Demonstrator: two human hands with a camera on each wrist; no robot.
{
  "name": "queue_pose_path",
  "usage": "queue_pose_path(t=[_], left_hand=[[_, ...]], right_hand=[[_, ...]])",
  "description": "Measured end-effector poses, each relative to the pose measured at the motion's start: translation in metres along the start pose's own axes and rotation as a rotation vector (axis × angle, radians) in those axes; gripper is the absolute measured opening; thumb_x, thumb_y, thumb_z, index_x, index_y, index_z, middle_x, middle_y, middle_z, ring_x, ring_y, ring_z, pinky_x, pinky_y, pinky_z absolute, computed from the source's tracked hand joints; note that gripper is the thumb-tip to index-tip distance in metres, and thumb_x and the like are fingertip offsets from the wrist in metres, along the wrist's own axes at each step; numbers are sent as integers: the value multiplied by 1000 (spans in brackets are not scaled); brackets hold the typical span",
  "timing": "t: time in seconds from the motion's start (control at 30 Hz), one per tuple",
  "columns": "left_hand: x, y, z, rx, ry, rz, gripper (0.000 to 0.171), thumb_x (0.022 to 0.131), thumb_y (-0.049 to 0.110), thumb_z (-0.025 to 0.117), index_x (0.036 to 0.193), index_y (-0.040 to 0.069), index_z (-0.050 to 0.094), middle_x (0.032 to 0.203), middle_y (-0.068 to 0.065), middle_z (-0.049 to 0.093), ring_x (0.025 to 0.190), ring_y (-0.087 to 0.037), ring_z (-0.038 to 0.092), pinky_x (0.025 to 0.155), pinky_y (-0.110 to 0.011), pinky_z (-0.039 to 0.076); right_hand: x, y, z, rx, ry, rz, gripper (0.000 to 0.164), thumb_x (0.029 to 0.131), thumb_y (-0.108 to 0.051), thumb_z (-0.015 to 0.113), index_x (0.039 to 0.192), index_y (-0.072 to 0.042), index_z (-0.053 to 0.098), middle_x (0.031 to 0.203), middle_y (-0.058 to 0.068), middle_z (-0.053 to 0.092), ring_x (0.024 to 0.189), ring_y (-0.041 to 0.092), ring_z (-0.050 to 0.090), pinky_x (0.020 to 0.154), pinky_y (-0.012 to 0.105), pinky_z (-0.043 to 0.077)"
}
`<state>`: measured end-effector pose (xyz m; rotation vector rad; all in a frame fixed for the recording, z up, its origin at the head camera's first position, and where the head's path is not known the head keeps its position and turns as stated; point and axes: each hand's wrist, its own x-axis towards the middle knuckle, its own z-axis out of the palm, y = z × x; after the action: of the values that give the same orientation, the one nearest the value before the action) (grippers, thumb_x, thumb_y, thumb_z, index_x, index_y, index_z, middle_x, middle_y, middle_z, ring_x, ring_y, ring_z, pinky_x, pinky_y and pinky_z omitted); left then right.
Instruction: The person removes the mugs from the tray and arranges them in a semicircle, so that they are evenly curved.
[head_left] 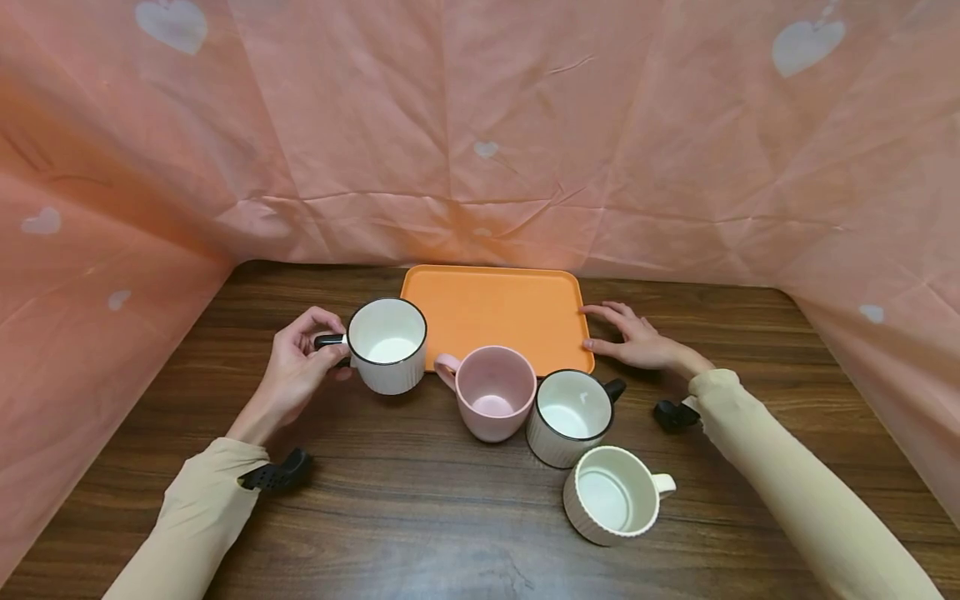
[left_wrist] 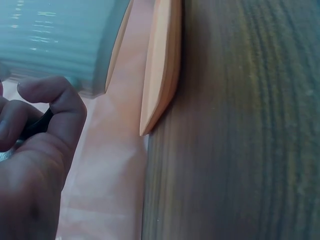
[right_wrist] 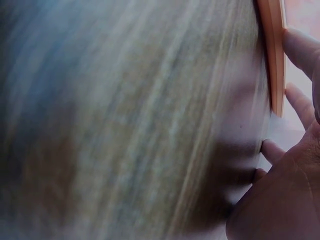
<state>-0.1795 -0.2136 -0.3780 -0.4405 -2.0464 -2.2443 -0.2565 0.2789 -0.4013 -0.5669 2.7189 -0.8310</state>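
Note:
My left hand (head_left: pixel 303 358) pinches the black handle of a white ribbed mug (head_left: pixel 387 346) with a dark rim, held just left of the orange tray (head_left: pixel 517 292). In the left wrist view my fingers (left_wrist: pixel 52 107) curl on the handle under the mug's ribbed wall (left_wrist: pixel 55 40), with the tray's edge (left_wrist: pixel 162 65) beyond. My right hand (head_left: pixel 630 337) lies flat, straight fingers touching the tray's right edge; the right wrist view shows fingertips (right_wrist: pixel 300 47) against the tray rim (right_wrist: pixel 275 55).
Three more mugs stand in front of the tray: a pink one (head_left: pixel 491 392), a white black-handled one (head_left: pixel 570 417) and a cream one (head_left: pixel 611 496). Pink cloth (head_left: pixel 480 125) walls the wooden table (head_left: pixel 405 508) on three sides.

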Motion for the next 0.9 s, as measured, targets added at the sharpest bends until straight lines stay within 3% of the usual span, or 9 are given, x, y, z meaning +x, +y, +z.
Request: queue_pose_path(t=[0.17, 0.4, 0.67, 0.9], left_hand=[[-6, 0, -4, -10, -61, -3, 33, 89, -18, 55, 96, 14, 61, 89, 4, 62, 70, -4, 65, 58, -27, 59], [-9, -6, -6, 23, -203, -10, 35, 88, -19, 53, 97, 15, 59, 84, 6, 60, 69, -3, 63, 57, -26, 58], [-10, -8, -2, 68, -329, -42, 35, 87, -17, 54, 98, 16, 58, 84, 7, 58, 66, -5, 62, 58, -27, 57], [-12, -10, 4, 92, -429, -52, 33, 85, -16, 55, 98, 14, 57, 74, 8, 60, 62, -7, 61, 55, -29, 56]], right_hand=[[1, 0, 0, -3, 0, 6, 62, 101, -34, 62, 157, -17, 39, 165, 28, 20, 156, 46, 6, 114, 80, 0], [0, 1, -2, -9, 2, 8, 63, 101, -33, 62, 157, -15, 38, 164, 29, 21, 156, 46, 7, 114, 80, 0], [-1, 1, -1, -8, -2, 14, 62, 102, -34, 61, 157, -16, 38, 164, 28, 21, 156, 46, 7, 115, 79, 0], [-1, 1, -1, -14, -4, 17, 63, 102, -35, 61, 157, -17, 38, 165, 28, 21, 156, 46, 7, 115, 79, 0]])
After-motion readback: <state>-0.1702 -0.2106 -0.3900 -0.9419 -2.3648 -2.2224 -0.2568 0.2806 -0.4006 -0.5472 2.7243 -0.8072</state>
